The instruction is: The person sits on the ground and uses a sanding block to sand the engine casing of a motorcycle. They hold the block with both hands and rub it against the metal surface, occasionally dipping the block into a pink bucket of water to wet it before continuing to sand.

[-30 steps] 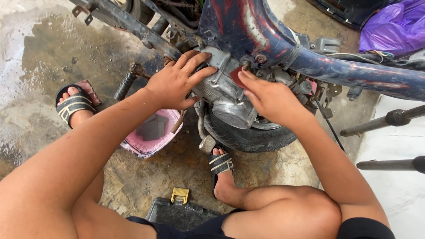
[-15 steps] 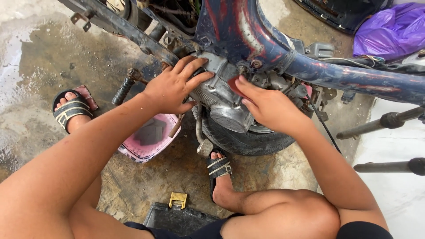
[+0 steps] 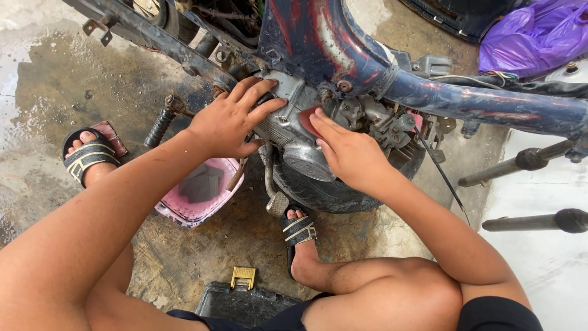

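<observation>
Engine: grey metal engine casing [image 3: 293, 132] hangs under the blue motorcycle frame [image 3: 429, 92], above the wet concrete floor [image 3: 55, 92].
Left hand: my left hand [image 3: 229, 119] lies flat, fingers spread, braced on the casing's upper left, gripping nothing.
Right hand: my right hand [image 3: 352, 153] presses a small reddish abrasive pad [image 3: 308, 118] under its fingertips against the casing.
Handling: I judge the casing stiff, heavy, bolted fast; the pad looks thin and flexible, best pinned flat with fingertips.
Nearby: pink basket [image 3: 199, 193] sits on the floor below the engine, and a black case [image 3: 242, 300] by my knees.
</observation>
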